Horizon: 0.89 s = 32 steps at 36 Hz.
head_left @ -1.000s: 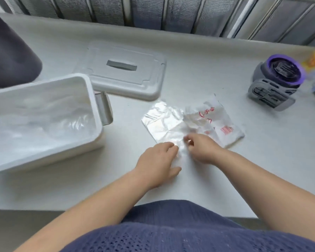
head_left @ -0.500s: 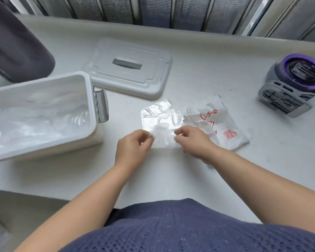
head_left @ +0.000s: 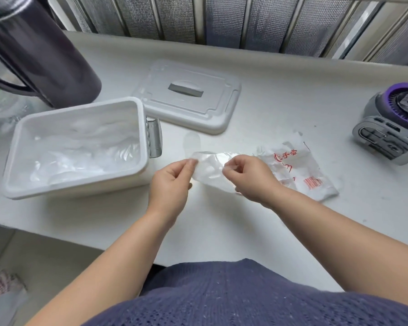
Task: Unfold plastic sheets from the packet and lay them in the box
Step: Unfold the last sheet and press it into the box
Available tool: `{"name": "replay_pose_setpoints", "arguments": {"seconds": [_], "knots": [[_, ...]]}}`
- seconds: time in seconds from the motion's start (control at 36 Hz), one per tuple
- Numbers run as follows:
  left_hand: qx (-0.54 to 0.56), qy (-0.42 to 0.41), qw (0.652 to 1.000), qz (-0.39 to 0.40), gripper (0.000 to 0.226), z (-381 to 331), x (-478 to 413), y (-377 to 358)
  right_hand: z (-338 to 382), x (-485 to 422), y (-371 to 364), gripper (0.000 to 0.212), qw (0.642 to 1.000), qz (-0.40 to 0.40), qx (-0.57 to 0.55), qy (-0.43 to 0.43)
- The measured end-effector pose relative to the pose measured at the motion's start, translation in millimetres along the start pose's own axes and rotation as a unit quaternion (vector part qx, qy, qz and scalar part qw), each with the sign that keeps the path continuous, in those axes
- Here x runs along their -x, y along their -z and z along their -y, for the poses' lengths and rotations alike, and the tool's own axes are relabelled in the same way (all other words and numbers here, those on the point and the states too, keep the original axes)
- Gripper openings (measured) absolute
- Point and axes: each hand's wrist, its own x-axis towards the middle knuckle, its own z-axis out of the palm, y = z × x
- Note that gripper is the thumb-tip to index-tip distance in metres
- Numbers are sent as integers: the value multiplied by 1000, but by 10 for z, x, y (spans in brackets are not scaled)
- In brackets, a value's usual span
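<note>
Head view, plastic sheet [head_left: 210, 167]: a clear, crinkled sheet held just above the tabletop [head_left: 257, 236], between the box and the packet, stretched between both hands
Left hand [head_left: 171, 182]: fingers and thumb pinched together on the sheet's left edge, likely to anchor that side while the fold is drawn open
Right hand [head_left: 251, 178]: fingers curled, tips clamped on the sheet's right edge; the grip on opposite edges suggests the two hands are set to pull apart
Packet [head_left: 302, 177]: white wrapper with red print and a barcode, lying flat and rumpled just right of the right hand, near enough for the next sheet
Box [head_left: 80, 188]: white, open, to the left of the hands; loose clear sheets [head_left: 80, 147] already lie inside, so the task seems partly done
Lid [head_left: 189, 97]: set flat behind the box, out of the way of the opening
Other things: a dark jug [head_left: 43, 50] at the far left, a grey and purple device [head_left: 391, 123] at the far right
Step in hand: unfolding, with the laying in the box not yet done
</note>
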Motion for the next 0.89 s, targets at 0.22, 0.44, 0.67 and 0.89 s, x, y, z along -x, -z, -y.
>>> {"name": "replay_pose_setpoints", "arguments": {"seconds": [0.22, 0.44, 0.67, 0.89], "knots": [[17, -79, 997, -1, 22, -279, -29, 61, 113, 130, 81, 33, 999, 34, 26, 21], [-67, -45, 994, 69, 23, -238, -30, 123, 331, 233, -62, 18, 989, 55, -85, 111], [108, -69, 991, -41, 22, -493, -77, 313, 167, 117, 69, 37, 943, -28, 313, 110], [309, -67, 946, -69, 29, -803, -170, 693, 639, 183, 32, 57, 903, -110, 408, 74]]}}
